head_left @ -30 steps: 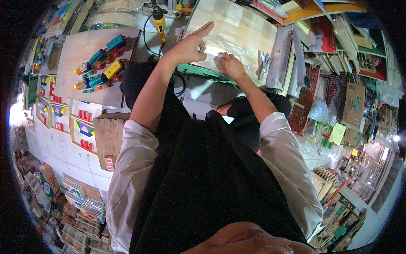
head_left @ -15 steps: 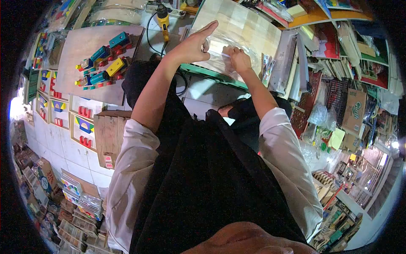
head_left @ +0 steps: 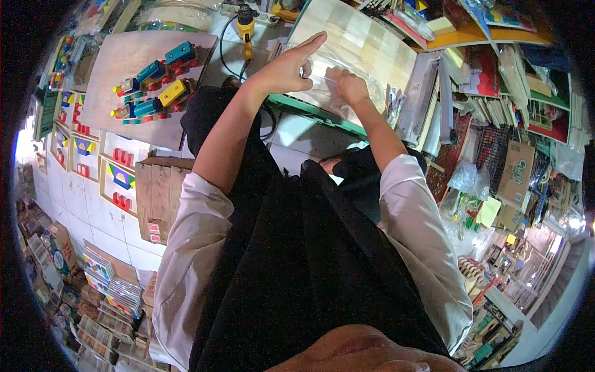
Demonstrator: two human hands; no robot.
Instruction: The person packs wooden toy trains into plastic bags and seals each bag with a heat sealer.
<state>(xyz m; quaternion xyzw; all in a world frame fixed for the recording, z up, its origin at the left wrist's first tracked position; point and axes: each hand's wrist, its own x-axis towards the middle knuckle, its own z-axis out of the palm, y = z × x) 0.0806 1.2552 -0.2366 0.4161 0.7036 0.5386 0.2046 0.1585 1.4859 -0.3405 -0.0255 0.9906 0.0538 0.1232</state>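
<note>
A clear plastic sheet lies on a low wooden-topped table with a green front edge. My left hand is at the sheet's left side, its fingers stretched out away from me and the thumb bent. Over the sheet's near part, my right hand is closed, fingers bent together. A small, thin whitish thing shows at its fingertips; its kind is too small to tell. Whether my left hand presses on the sheet or only hovers cannot be seen.
Left, a board carries wooden toy trains. A yellow power drill with a black cord stands beyond it. Pens or similar tools sit at the table's right edge. A wooden crate is left of me; crowded shelves stand right.
The view has shifted slightly. Both hands keep nearly the same pose over the plastic sheet, and the whitish thing is still at my right fingertips.
</note>
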